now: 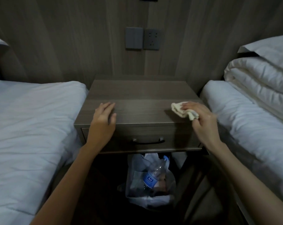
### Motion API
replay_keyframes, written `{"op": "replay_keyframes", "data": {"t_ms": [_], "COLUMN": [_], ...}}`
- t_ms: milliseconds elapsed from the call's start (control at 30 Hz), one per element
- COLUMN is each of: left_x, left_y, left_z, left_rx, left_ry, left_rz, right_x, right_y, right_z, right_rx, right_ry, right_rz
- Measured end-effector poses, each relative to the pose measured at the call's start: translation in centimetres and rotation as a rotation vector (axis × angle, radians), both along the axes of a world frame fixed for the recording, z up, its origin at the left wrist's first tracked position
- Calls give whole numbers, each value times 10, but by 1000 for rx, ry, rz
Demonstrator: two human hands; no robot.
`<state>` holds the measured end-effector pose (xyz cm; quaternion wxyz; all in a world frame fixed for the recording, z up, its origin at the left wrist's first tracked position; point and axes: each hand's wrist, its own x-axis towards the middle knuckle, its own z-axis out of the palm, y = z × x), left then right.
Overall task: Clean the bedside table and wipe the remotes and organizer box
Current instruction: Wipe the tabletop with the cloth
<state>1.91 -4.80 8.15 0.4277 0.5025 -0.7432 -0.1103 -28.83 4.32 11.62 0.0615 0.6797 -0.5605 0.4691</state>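
The brown wooden bedside table (140, 95) stands between two beds, its top bare. My right hand (200, 117) presses a crumpled cream cloth (179, 110) onto the top near its front right corner. My left hand (105, 115) rests flat on the front left edge of the top, fingers together, holding nothing. No remotes or organizer box are in sight.
A drawer with a dark handle (148, 141) sits in the table's front. Below it is a bin with a plastic liner (149, 184) holding an empty water bottle (151, 177). White beds flank both sides; a folded duvet (259, 88) lies on the right. Switch and socket (142, 38) are on the wall.
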Motion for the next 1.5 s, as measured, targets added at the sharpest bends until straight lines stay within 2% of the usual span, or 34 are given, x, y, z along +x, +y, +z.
{"op": "replay_keyframes", "data": {"t_ms": [67, 133, 233, 367, 700, 1000, 1200, 1333, 1400, 1500], "left_x": [-1, -1, 2, 11, 25, 25, 17, 8, 6, 0], "left_y": [-1, -2, -3, -3, 5, 19, 26, 37, 41, 51], "left_z": [0, 0, -3, -7, -9, -15, -11, 15, 29, 55], "left_rx": [-3, 11, 22, 56, 80, 97, 107, 102, 69, 42], "left_ry": [-8, -25, -54, -81, -168, -156, -121, -85, -70, -24], "left_rz": [-5, -9, -16, 18, 51, 9, -41, -55, -74, -120], "right_x": [-21, -36, -42, -29, 108, 82, 70, 68, 69, 68], "right_y": [-8, -17, -25, -31, -36, -11, 20, 25, 29, 33], "right_z": [-7, -19, -36, -43, -51, -62, -30, 8, 32, 60], "right_rx": [77, 282, 489, 408, 325, 262, 430, 308, 275, 184], "right_ry": [73, 176, 174, 194, 155, 325, 428, 470, 382, 140], "right_rz": [-135, -271, -359, -350, 28, 222, 254, 205, 146, 130]}}
